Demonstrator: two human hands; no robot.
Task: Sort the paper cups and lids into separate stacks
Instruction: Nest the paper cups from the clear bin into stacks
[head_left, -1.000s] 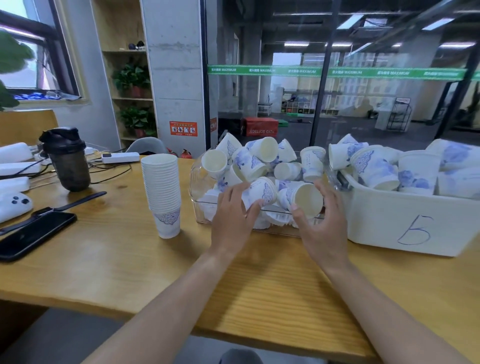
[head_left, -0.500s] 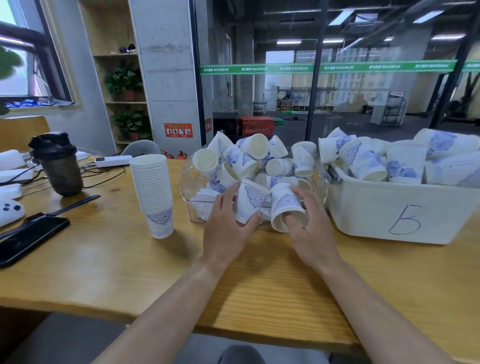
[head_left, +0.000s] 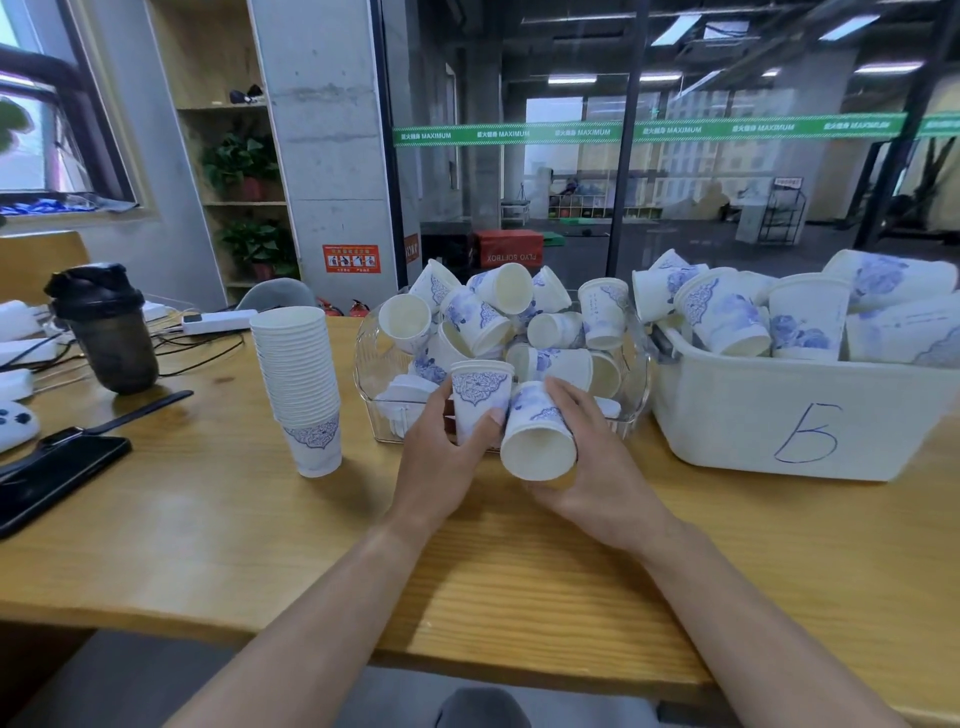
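Note:
My left hand (head_left: 441, 467) grips an upright white paper cup with a blue pattern (head_left: 480, 397), just in front of a clear plastic bin (head_left: 636, 400). Beside it, my right hand (head_left: 597, 467) holds a second paper cup (head_left: 537, 436) tilted with its open mouth toward me. The clear bin is heaped with several loose cups (head_left: 498, 312), and white lids (head_left: 402, 397) lie at its lower left. A tall stack of nested cups (head_left: 301, 379) stands on the wooden table (head_left: 208, 519) to the left of my hands.
A white tub marked "5" (head_left: 805, 415), full of more cups, stands at the right. On the left sit a dark shaker bottle (head_left: 106, 327), a black phone (head_left: 52, 478), a white power strip (head_left: 218, 320) with cables and a white controller (head_left: 13, 423).
Both hands have drawn back from the clear bin toward me, each bringing a cup out. The left cup is now upright and the right cup has tipped its mouth toward me.

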